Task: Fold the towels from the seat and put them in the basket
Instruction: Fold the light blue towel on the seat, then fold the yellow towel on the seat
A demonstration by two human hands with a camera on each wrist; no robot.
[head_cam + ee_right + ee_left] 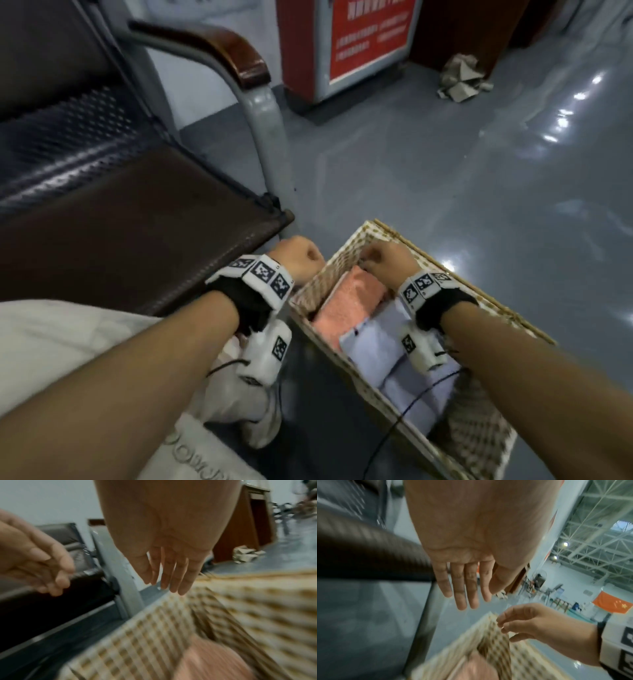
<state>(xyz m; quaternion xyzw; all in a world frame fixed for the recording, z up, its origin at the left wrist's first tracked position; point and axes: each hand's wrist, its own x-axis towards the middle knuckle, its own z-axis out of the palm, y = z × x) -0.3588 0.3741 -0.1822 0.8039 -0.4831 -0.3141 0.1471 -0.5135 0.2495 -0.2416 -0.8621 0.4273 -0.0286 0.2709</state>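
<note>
The seat (130,219) at the left is showing bare brown padding in the head view, with no towel lying on the part that is visible. The left hand (301,257) is hovering between the front corner of the seat and the near wall of the basket (507,315); the left wrist view is showing its fingers straight and relaxed, holding nothing. The woven basket is standing on the floor (445,164) just beside the seat leg. Inside it, the pink towel (346,301) is lying folded at the far end, and the pale lilac towel (373,349) is lying folded next to it, touching it. The right hand (388,258) is reaching over the far end of the basket above the pink towel, fingers extended downward and loosely apart, gripping nothing.

Judged from this layout, the step in hand is the settling of the last towel. Recommended procedure:

1. Press the pink towel flat with straight fingers so that its fold is not springing open.
2. Steady the basket wall with the left hand.
3. Keep the wrist cable clear of the lilac towel when lifting out.
</note>
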